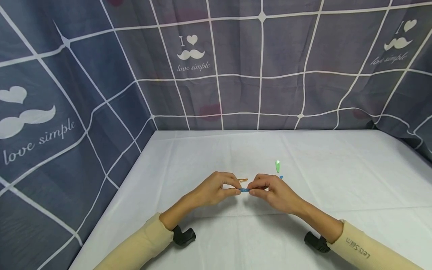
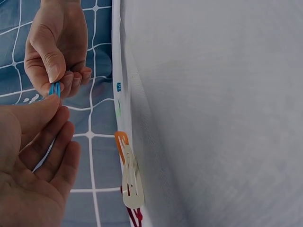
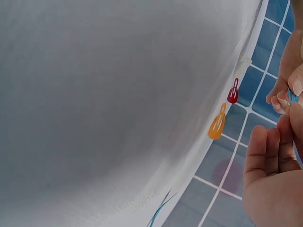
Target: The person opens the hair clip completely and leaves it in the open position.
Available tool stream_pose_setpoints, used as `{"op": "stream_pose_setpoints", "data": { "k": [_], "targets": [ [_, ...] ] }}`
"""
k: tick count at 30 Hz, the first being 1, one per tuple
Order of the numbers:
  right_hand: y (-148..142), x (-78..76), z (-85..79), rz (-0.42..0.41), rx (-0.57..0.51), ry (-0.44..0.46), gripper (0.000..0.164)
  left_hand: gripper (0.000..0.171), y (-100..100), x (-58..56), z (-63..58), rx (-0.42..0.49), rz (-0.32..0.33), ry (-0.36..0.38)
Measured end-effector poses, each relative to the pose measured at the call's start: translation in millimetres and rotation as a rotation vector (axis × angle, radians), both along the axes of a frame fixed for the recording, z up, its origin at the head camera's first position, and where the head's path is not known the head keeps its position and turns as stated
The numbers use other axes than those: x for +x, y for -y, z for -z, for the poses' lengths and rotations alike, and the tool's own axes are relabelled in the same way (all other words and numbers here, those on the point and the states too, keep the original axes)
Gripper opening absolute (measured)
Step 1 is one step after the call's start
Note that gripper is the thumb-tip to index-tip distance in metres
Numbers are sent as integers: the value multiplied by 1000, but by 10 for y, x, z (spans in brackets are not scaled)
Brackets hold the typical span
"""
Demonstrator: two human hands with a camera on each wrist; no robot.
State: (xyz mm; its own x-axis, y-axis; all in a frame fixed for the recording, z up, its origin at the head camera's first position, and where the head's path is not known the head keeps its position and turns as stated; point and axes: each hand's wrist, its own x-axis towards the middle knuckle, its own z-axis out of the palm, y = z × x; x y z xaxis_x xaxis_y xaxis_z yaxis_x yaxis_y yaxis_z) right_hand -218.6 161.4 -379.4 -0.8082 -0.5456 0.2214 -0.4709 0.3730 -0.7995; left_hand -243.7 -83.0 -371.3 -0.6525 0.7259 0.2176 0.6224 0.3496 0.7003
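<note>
Thumb and forefinger of our left hand (image 1: 214,190) pinch one end of a blue hair clip (image 1: 244,190), and our right hand (image 1: 278,193) pinches the other end in the same way. Each grip is drawn in close, with just the thin clip between thumb and finger, and our hands face each other with a short stretch of blue showing between them. In the left wrist view we see the other fingers of the left hand bent and spread loosely below the pinch. We hold the clip above the tabletop (image 1: 337,180), which a white cloth covers. Just beyond our hands we see an orange clip (image 3: 216,130), with a red clip (image 3: 232,97) and a cream clip (image 2: 133,194) near it. A green clip (image 1: 278,166) lies beyond our right hand, and nearer that hand a second blue piece (image 1: 281,177) shows, partly hidden by it. We wear beige sleeves (image 1: 141,242), the right one with dark lettering, and at each wrist sits a black device (image 1: 183,237). Behind the tabletop and along its left side we see a dark curtain (image 1: 239,93) crossed by white lines and printed with hearts, moustaches and "love simple".
</note>
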Motion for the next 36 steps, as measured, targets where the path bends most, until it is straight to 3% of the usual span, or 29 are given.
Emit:
{"op": "stream_pose_setpoints", "data": {
  "k": [11,32,36],
  "targets": [
    [-11,42,15,-11,8,-7,14,9,11,4,40,26,84,-55],
    [12,51,27,-33,23,-49,13,10,24,-27,36,15,148,-73],
    [5,51,17,-7,18,-36,13,9,8,-17,17,3,119,-60]
  ]
}}
